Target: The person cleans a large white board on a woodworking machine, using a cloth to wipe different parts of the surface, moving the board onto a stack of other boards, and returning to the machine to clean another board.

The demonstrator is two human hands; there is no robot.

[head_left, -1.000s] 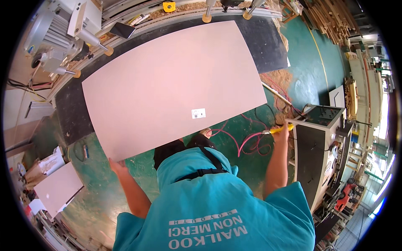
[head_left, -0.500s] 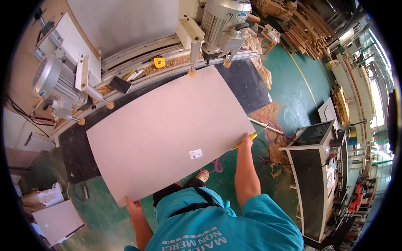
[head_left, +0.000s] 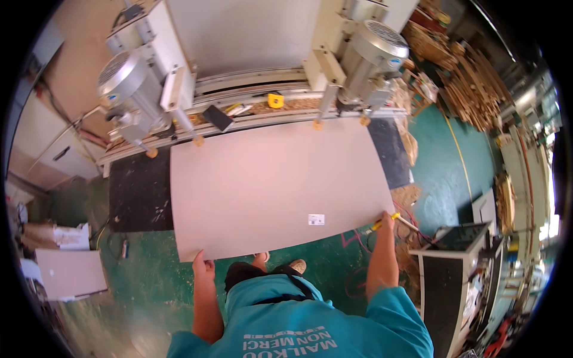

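A large pale pinkish-grey panel (head_left: 268,179) lies across the black machine table (head_left: 140,203), its far edge up by the machine's rods. On its upper face, near the front right, is a small white label (head_left: 316,219). My left hand (head_left: 203,265) is closed on the panel's near left corner, thumb at the edge. At the near right corner my right hand (head_left: 387,223) grips the panel's edge, with a slim yellow tool (head_left: 376,226) also in its fingers; the kind of tool I cannot make out.
Two silver motors (head_left: 377,56) with rods stand over the table's back edge. A yellow tape measure (head_left: 275,100) and a dark phone-like slab (head_left: 218,118) rest on the machine ledge. A dark cabinet (head_left: 441,286) stands right, wood strips (head_left: 471,89) far right, board scraps (head_left: 71,271) left.
The panel has turned clockwise, its far edge now lining up with the machine ledge and rods. Both hands have stayed at its near corners. My view has shifted too.
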